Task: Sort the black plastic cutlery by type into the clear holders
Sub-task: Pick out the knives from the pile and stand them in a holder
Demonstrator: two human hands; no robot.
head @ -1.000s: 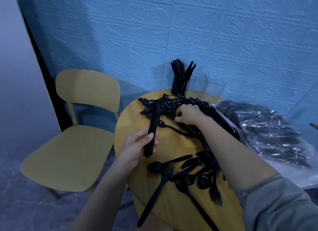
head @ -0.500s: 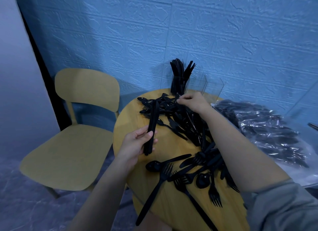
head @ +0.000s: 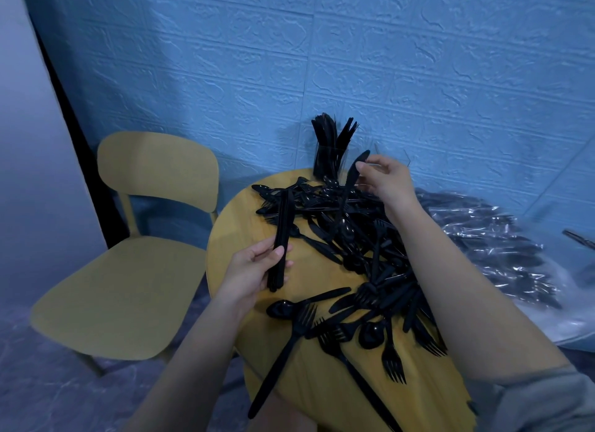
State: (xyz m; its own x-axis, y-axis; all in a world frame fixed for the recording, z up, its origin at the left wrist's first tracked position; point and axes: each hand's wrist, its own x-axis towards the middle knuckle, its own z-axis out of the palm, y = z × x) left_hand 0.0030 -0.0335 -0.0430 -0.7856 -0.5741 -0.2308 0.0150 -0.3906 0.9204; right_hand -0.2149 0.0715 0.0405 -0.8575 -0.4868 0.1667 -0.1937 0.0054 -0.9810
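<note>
The head camera looks down at a round yellow table (head: 244,257). A big pile of black cutlery (head: 363,248) covers the middle and the right side of the table. It is a mix of forks, spoons and knives, all tangled together.

The left hand (head: 254,270) is over the left edge of the table. Its fingers and thumb are wrapped around a stack of black knives (head: 280,238). The stack points away from the person, toward the far side of the table.

The right hand (head: 386,180) is up over the far side of the table. Its fingertips pinch one black knife (head: 352,174) near its top end. The knife hangs down with its low end in the pile.

A clear holder (head: 331,161) stands at the far edge of the table. It is packed with black cutlery standing up. More clear holders (head: 391,157) are just to the right of it, partly hidden by the right hand.

A yellow chair (head: 135,270) stands left of the table. A plastic bag of black cutlery (head: 502,248) lies right of the table. A blue wall (head: 322,61) is behind the table.
</note>
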